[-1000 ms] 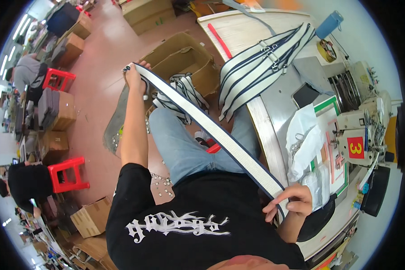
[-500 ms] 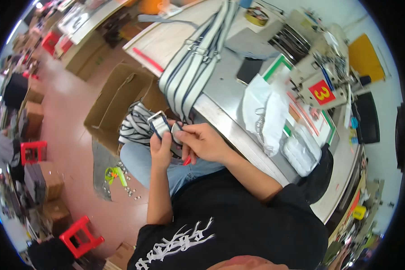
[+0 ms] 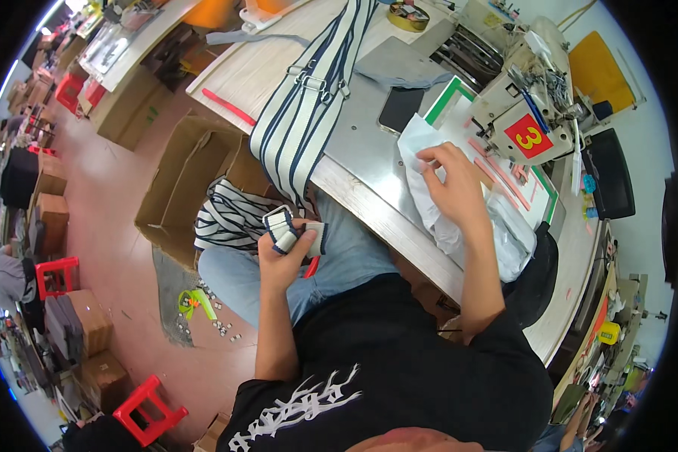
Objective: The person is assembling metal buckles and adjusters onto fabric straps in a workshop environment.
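My left hand [image 3: 280,260] is closed on the end of a white and navy striped webbing strap [image 3: 318,237], held above my lap. A metal buckle [image 3: 276,212] sits on a loop of this strap at my fingers. My right hand [image 3: 456,188] is over a white plastic bag [image 3: 422,192] on the table, its thumb and fingers curved and apart, with nothing seen between them. A small red object [image 3: 312,267] shows beside my left hand; its kind is unclear. More striped webbing [image 3: 230,215] lies bundled beside my knee at the carton.
Long striped straps with metal buckles [image 3: 313,87] drape over the table edge. A cardboard box [image 3: 177,177] stands on the floor at left. A sewing machine [image 3: 516,124], a black phone [image 3: 401,111] and a clear plastic package [image 3: 508,245] are on the right.
My right hand has left the strap and moved right to the white bag. My left hand keeps hold of the strap near my lap.
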`<state>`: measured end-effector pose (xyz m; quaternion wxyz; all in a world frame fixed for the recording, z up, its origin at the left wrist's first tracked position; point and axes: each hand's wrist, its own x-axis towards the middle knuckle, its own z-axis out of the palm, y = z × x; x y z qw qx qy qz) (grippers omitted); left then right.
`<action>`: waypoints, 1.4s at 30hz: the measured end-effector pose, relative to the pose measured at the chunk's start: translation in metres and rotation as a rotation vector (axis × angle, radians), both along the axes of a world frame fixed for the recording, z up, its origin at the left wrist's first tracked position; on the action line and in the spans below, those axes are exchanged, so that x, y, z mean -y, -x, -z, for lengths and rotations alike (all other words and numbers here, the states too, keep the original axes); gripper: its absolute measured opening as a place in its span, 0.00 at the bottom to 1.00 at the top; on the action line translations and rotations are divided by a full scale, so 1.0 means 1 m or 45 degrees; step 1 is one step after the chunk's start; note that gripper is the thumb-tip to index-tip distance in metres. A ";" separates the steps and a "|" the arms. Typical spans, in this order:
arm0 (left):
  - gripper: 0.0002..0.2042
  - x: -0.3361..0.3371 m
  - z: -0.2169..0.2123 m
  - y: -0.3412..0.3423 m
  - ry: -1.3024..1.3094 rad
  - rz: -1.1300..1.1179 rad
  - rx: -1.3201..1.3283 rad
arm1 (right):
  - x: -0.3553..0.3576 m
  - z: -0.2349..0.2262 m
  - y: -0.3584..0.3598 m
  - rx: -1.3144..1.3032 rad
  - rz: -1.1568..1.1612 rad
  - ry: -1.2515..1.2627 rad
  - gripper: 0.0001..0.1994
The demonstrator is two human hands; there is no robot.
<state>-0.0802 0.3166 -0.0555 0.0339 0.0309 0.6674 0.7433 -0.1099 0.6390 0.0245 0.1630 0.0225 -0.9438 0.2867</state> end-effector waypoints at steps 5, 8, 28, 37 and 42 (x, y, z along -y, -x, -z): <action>0.05 -0.001 0.007 -0.004 -0.050 0.053 0.000 | -0.025 0.025 0.011 0.265 -0.111 -0.249 0.06; 0.06 -0.002 0.007 -0.011 -0.069 0.017 0.069 | -0.028 0.022 0.011 0.262 -0.194 -0.353 0.05; 0.09 0.018 -0.017 -0.020 0.029 -0.105 -0.009 | 0.129 0.017 0.000 0.779 -0.911 1.093 0.09; 0.09 0.038 -0.007 -0.025 0.206 -0.083 -0.073 | 0.140 0.035 0.009 0.579 -1.003 0.816 0.10; 0.08 0.029 -0.021 -0.018 0.211 -0.068 0.013 | 0.137 0.052 0.009 0.732 -0.958 0.936 0.10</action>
